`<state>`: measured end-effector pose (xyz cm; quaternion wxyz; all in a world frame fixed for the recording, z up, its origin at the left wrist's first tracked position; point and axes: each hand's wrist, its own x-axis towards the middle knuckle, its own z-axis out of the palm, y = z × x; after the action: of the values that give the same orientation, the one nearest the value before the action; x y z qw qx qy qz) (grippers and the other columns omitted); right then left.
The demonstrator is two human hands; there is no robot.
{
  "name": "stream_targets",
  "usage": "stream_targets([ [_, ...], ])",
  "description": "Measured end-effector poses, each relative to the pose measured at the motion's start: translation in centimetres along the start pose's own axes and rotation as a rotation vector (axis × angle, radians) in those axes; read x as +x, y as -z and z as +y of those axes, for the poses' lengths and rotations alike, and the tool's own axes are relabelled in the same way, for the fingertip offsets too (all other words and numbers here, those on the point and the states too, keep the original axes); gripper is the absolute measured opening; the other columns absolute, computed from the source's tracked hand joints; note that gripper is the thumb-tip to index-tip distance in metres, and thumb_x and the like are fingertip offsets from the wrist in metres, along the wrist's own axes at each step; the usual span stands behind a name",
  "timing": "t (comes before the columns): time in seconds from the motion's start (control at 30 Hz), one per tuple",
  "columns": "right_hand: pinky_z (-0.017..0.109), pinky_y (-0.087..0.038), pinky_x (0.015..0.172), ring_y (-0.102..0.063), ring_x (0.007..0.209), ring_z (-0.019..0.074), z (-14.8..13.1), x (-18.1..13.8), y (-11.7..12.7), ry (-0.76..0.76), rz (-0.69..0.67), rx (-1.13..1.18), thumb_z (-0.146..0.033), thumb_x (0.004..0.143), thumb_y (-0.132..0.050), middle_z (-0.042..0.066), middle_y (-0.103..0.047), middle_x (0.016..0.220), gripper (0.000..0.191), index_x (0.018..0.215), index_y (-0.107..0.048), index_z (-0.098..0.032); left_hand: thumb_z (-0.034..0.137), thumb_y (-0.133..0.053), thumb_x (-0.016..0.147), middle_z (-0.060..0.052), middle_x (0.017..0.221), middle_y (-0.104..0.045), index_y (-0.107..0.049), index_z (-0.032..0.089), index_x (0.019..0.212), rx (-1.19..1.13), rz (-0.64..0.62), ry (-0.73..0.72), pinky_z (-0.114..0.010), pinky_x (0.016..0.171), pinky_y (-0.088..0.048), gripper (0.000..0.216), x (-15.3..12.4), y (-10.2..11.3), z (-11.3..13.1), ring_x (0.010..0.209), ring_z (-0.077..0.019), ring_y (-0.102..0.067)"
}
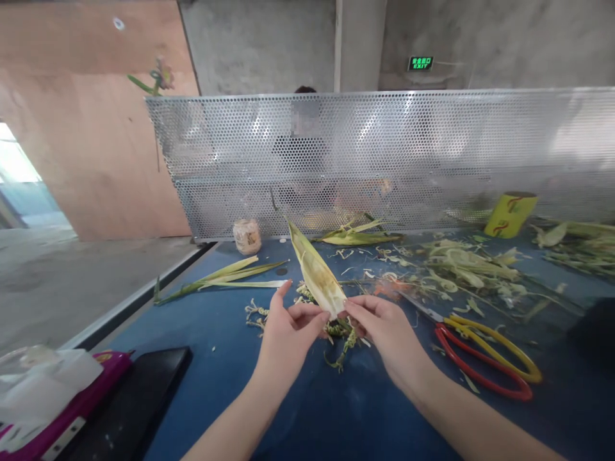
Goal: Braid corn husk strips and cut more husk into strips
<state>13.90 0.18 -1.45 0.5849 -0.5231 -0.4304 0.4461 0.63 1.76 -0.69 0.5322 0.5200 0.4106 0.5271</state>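
Between my two hands a pale green corn husk is held up by its broad white end, its pointed tip leaning away to the upper left. The thumb and fingers of my left hand pinch the left side of that end. On the other side, the fingertips of my right hand close on the husk's edge. Below the husk lie small knotted, braided husk pieces, partly hidden by my hands. A pair of scissors with one red and one yellow handle rests to the right of my right hand.
Husk strips lie at left, near a roll of string. Husk scraps spread across the right, by a yellow-green container. A black tray-like object is front left. Behind a perforated metal screen sits another person.
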Motion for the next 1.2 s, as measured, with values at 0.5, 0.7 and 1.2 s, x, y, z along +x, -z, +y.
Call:
stream_targets([
  [0.5, 0.022, -0.030, 0.051, -0.043, 0.049, 0.0084, -0.1, 0.4, 0.7, 0.128, -0.022, -0.206, -0.031, 0.070, -0.055, -0.004, -0.049, 0.050, 0.024, 0.051, -0.051, -0.017, 0.020, -0.065, 0.065, 0.004, 0.061, -0.060, -0.010, 0.010, 0.134, 0.100, -0.076, -0.058, -0.026, 0.057, -0.046, 0.088, -0.2, 0.1, 0.7, 0.055, -0.0128, -0.055],
  [0.7, 0.023, -0.027, 0.050, -0.037, 0.047, 0.0072, -0.4, 0.3, 0.9, 0.098, -0.040, -0.211, -0.030, 0.071, -0.053, -0.005, -0.044, 0.048, 0.025, 0.051, -0.049, -0.016, 0.020, -0.064, 0.067, 0.003, 0.063, -0.062, -0.013, 0.010, 0.132, 0.088, -0.104, -0.069, -0.032, 0.067, -0.048, 0.083, -0.1, 0.2, 0.6, 0.059, -0.0140, -0.059],
  [1.2, 0.022, -0.033, 0.054, -0.044, 0.051, 0.0069, 0.3, 0.8, 0.7, 0.048, -0.258, 0.037, -0.037, 0.067, -0.063, -0.001, -0.057, 0.056, 0.025, 0.059, -0.058, -0.014, 0.018, -0.068, 0.063, 0.003, 0.068, -0.063, -0.017, 0.012, 0.135, -0.049, -0.054, 0.004, -0.028, 0.067, -0.049, 0.088, 0.1, 1.0, 1.2, 0.058, -0.0105, -0.058],
])
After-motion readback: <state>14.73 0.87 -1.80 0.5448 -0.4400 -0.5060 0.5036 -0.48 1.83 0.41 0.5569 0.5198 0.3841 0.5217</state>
